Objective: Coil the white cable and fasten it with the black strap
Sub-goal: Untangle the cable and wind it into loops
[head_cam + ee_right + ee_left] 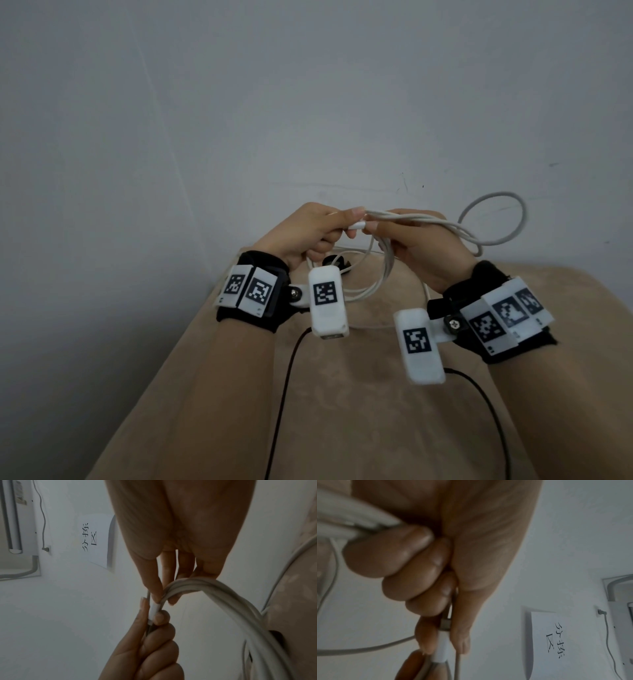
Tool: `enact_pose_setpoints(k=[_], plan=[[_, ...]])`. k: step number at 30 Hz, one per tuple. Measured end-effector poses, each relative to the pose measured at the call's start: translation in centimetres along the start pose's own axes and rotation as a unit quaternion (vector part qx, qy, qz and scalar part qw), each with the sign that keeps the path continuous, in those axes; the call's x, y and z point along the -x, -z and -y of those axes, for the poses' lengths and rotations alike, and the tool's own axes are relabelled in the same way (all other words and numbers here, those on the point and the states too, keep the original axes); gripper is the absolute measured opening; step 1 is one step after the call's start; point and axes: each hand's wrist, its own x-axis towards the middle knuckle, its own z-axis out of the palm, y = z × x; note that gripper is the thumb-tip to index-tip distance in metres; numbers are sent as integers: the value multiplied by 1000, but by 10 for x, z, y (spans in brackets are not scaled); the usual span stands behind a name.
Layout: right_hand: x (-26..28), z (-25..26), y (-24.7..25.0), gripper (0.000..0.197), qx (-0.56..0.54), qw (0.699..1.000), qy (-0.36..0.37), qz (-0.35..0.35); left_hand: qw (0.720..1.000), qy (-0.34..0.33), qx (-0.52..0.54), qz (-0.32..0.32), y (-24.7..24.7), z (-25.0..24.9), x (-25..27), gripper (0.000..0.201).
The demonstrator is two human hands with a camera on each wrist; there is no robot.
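The white cable [493, 219] is gathered into several loops that sag below my hands and swing out to the right. My right hand [383, 236] grips the bundle of loops [214, 588], fingers curled round it. My left hand [342, 222] pinches the cable's white connector end [358, 225] between thumb and forefinger, tight against the bundle; the left wrist view shows that connector [441, 646] in the pinch. The black strap [334, 262] lies on the beige surface under my hands, partly hidden by them.
Both hands are raised above a beige cushioned surface [342, 394] that meets a plain grey wall [308, 102]. Black leads [284, 394] trail from the wrist cameras. A paper sign [96, 539] and a plugged wall socket [46, 549] are on the wall.
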Motion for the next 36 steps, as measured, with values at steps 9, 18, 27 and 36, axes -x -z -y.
enact_pose_setpoints(k=[9,18,27,36], plan=[[1,15,7,37,-64,994,-81,-21,999,-35,-11,-39,9,3,-1,37],[5,25,21,40,-301,937,-153,-91,994,-25,-2,-102,20,12,-1,36],[2,17,27,20,-351,912,-175,-118,996,-5,-33,-80,32,17,6,36],[-1,15,23,21,-290,949,-65,-106,990,31,38,-133,40,23,3,35]])
